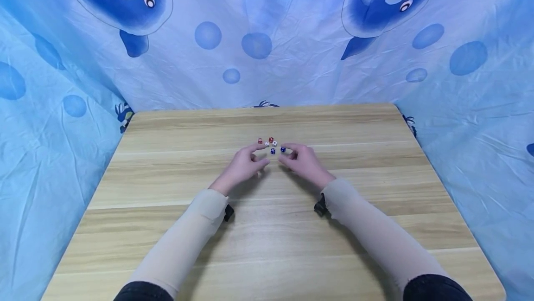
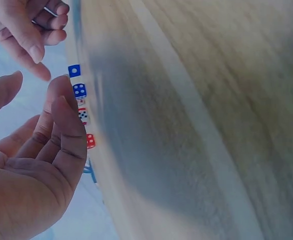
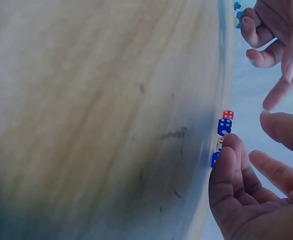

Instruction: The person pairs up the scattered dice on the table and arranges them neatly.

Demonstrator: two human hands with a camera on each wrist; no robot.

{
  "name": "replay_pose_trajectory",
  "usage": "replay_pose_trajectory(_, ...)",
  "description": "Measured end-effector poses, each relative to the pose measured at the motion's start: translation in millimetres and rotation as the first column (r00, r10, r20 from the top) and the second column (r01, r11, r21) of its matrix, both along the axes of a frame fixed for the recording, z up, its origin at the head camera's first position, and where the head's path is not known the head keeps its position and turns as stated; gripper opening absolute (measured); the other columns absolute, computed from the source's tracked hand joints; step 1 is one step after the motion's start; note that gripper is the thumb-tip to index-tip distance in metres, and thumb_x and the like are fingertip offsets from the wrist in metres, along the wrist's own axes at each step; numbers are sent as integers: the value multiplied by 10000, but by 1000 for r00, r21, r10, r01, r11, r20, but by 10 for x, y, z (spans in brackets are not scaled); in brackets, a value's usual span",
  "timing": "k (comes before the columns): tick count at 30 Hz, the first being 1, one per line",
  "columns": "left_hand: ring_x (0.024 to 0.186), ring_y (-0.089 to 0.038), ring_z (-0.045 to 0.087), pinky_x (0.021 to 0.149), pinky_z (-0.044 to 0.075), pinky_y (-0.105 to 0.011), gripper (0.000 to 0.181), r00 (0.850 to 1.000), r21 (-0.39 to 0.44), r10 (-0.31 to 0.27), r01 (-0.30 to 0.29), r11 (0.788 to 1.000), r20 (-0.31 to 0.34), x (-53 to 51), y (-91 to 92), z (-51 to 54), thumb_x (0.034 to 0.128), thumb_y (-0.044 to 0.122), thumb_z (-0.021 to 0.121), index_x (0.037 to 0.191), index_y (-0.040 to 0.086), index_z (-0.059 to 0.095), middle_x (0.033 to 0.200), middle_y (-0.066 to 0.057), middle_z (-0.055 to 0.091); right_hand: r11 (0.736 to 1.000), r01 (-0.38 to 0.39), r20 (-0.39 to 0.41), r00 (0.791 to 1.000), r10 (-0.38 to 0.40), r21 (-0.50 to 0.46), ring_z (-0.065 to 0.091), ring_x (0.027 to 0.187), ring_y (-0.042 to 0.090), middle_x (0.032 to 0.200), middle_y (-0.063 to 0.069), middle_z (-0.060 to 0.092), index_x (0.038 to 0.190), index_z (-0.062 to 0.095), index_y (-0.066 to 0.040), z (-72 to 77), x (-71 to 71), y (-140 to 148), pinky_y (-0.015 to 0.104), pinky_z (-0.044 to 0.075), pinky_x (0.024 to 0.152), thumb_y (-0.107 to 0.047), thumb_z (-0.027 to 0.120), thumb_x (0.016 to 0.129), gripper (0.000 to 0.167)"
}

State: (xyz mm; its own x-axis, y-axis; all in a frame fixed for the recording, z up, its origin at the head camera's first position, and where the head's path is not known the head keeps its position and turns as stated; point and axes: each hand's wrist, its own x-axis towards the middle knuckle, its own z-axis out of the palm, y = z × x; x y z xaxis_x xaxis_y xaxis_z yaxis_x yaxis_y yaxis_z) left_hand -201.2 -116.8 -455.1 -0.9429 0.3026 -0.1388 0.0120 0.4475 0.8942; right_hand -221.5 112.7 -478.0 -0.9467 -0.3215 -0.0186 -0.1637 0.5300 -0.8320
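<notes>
Several small dice lie grouped on the wooden table: a red die [image 1: 260, 141] at the left, another red one [image 1: 271, 139] at the back, two white dice [image 1: 274, 144] in the middle, a blue die [image 1: 273, 151] in front and another blue one [image 1: 282, 149] at the right. My left hand [image 1: 247, 163] is at the group's left side, thumb and index finger apart, holding nothing. On the other side, my right hand [image 1: 306, 162] has its index fingertip beside the right blue die; whether it touches cannot be told. Both wrist views show loosely bent fingers.
The wooden table [image 1: 275, 245] reaches back to a blue curtain [image 1: 292, 73] printed with dolphins and bubbles, which also hangs along both sides. Black wrist devices [image 1: 320, 206] sit beneath the light sleeves [image 1: 375, 227].
</notes>
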Motion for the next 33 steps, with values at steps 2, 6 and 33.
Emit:
replay_pose_trajectory(2,695,-369,673,650,588,-439,619,1000,-18,-2,2,1000,-7,-32,14,-22,975,187,719,1521,72,450,885,-183,703,1000,8,1,1000,-8,8,645,646,211,810,29,682,1419,594,-90,-15,-20,-19,348,571,561,-300,752,948,539)
replay_pose_trajectory(6,674,-338,672,620,586,-417,606,1000,-31,6,-6,1000,-1,-93,35,-63,968,184,727,1507,72,472,879,-167,702,999,15,-14,1000,-15,34,636,675,198,806,18,675,1381,633,-94,-31,-56,-68,339,562,596,-273,767,939,495)
replay_pose_trajectory(33,499,-251,610,461,513,-313,476,996,-102,78,-73,992,46,-344,186,-209,926,96,745,1380,70,606,680,-150,675,995,57,-27,998,-55,82,578,636,161,787,22,677,1272,720,-89,-64,-205,-227,293,478,544,-185,805,903,390)
